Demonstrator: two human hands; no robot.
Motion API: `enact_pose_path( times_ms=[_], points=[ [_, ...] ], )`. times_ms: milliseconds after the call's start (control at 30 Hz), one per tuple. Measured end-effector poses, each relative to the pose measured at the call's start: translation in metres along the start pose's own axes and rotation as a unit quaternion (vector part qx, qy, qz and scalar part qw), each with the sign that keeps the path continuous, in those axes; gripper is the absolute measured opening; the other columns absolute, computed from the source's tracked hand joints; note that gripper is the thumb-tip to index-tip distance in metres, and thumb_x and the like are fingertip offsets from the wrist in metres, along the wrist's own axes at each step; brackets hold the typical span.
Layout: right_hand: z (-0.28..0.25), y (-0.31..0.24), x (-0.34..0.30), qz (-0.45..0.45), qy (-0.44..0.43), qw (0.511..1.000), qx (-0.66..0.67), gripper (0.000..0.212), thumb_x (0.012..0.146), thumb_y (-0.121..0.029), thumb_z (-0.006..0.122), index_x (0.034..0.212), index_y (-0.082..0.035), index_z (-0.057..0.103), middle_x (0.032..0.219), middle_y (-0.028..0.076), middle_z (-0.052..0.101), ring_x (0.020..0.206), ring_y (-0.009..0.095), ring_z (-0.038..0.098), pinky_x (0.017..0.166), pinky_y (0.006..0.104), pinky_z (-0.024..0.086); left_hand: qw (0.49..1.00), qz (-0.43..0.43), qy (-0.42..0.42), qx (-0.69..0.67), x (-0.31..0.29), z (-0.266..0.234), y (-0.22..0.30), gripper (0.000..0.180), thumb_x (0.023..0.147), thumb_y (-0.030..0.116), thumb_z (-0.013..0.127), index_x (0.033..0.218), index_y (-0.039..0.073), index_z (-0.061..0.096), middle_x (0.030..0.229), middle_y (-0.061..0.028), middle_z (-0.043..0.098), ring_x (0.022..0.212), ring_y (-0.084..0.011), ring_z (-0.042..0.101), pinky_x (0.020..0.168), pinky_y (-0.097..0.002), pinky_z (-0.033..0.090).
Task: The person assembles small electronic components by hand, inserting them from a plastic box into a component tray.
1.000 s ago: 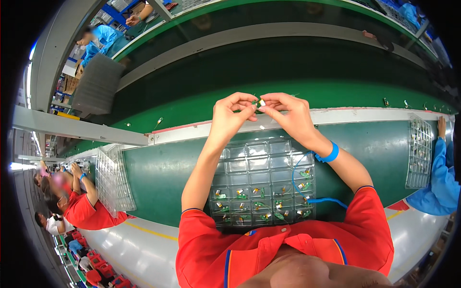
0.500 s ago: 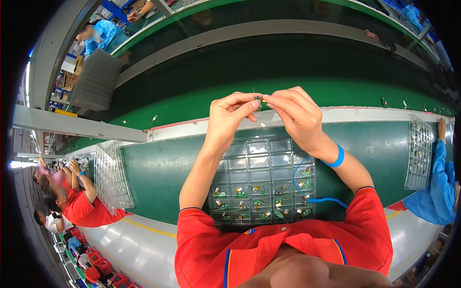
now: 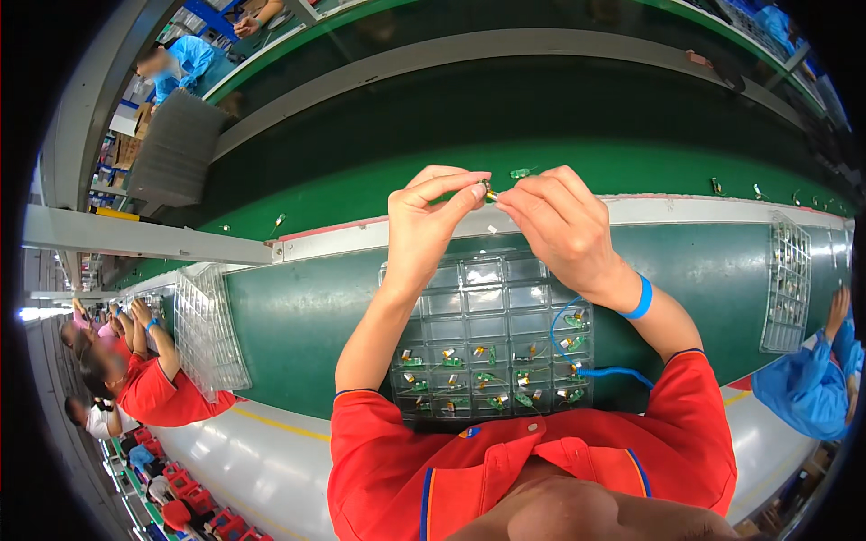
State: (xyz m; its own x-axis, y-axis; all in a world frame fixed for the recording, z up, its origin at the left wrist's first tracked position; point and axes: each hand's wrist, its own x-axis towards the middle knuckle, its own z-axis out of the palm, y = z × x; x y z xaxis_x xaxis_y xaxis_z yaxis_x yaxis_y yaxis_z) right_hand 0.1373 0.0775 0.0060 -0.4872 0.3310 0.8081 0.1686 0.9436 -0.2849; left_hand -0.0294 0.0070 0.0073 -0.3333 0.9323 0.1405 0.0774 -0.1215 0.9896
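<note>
My left hand [image 3: 433, 206] pinches a small green circuit board with a yellow-and-silver part [image 3: 490, 193] between thumb and forefinger, above the bench's far edge. From the other side, the closed fingertips of my right hand [image 3: 568, 221] meet the yellow-and-silver end; fingers cover much of the piece. Another small green board [image 3: 521, 172] lies on the green belt just beyond my hands. Below my wrists is a clear plastic tray [image 3: 484, 302], its near compartments holding several similar boards with wires. A blue band [image 3: 643, 298] circles my right wrist.
A coiled blue cord [image 3: 613, 371] crosses the tray's right side. Clear trays stand left [image 3: 209, 329] and right [image 3: 787, 288] on the green bench. A grey post and rail [image 3: 149, 239] are at left. Co-workers sit on both sides; more boards lie along the belt [image 3: 717, 186].
My right hand has drawn slightly down and back, showing more of the yellow-and-silver part. A green board now shows on the belt behind my hands. The right co-worker's arm has lowered.
</note>
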Motion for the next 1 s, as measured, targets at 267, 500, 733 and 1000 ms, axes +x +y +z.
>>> enact_pose_path(
  times_ms=[267, 500, 733, 1000],
  points=[
    [-0.003, -0.001, 0.001, 0.261, -0.046, 0.941, 0.213, 0.009, 0.079, -0.004, 0.074, 0.087, -0.001, 0.072, 0.084, 0.009, 0.069, 0.074, 0.016, 0.065, 0.068, 0.0264, 0.054, 0.999, -0.028, -0.006, -0.034, -0.005, 0.004, 0.001, 0.017, 0.084, -0.002, 0.067, 0.101, -0.004, 0.071, 0.102, -0.0144, 0.068, 0.090, -0.0177, 0.066, 0.085, -0.0280, 0.056],
    [-0.003, -0.002, 0.002, 0.356, -0.039, 0.887, 0.293, 0.010, 0.081, -0.006, 0.074, 0.088, 0.001, 0.072, 0.085, 0.008, 0.068, 0.078, 0.013, 0.066, 0.072, 0.0254, 0.055, 0.996, -0.040, -0.014, -0.081, -0.009, 0.010, 0.006, 0.021, 0.084, -0.004, 0.067, 0.105, -0.004, 0.069, 0.105, -0.0154, 0.067, 0.096, -0.0204, 0.065, 0.090, -0.0327, 0.055],
    [-0.005, 0.001, 0.001, 0.342, -0.034, 0.894, 0.288, 0.011, 0.082, -0.006, 0.073, 0.090, 0.001, 0.071, 0.087, 0.007, 0.067, 0.081, 0.013, 0.066, 0.073, 0.0256, 0.055, 0.993, -0.035, 0.009, -0.111, -0.012, 0.016, 0.009, 0.020, 0.084, -0.004, 0.067, 0.104, -0.004, 0.069, 0.107, -0.0152, 0.067, 0.096, -0.0204, 0.066, 0.091, -0.0333, 0.055],
    [-0.002, 0.000, 0.001, 0.372, -0.026, 0.859, 0.352, 0.012, 0.081, -0.004, 0.073, 0.090, 0.003, 0.070, 0.089, 0.007, 0.067, 0.083, 0.014, 0.067, 0.074, 0.0252, 0.056, 0.995, -0.002, 0.021, -0.100, -0.014, 0.014, 0.000, 0.020, 0.086, 0.003, 0.069, 0.105, -0.003, 0.069, 0.099, -0.0113, 0.069, 0.091, -0.0169, 0.067, 0.085, -0.0293, 0.056]
  ],
)
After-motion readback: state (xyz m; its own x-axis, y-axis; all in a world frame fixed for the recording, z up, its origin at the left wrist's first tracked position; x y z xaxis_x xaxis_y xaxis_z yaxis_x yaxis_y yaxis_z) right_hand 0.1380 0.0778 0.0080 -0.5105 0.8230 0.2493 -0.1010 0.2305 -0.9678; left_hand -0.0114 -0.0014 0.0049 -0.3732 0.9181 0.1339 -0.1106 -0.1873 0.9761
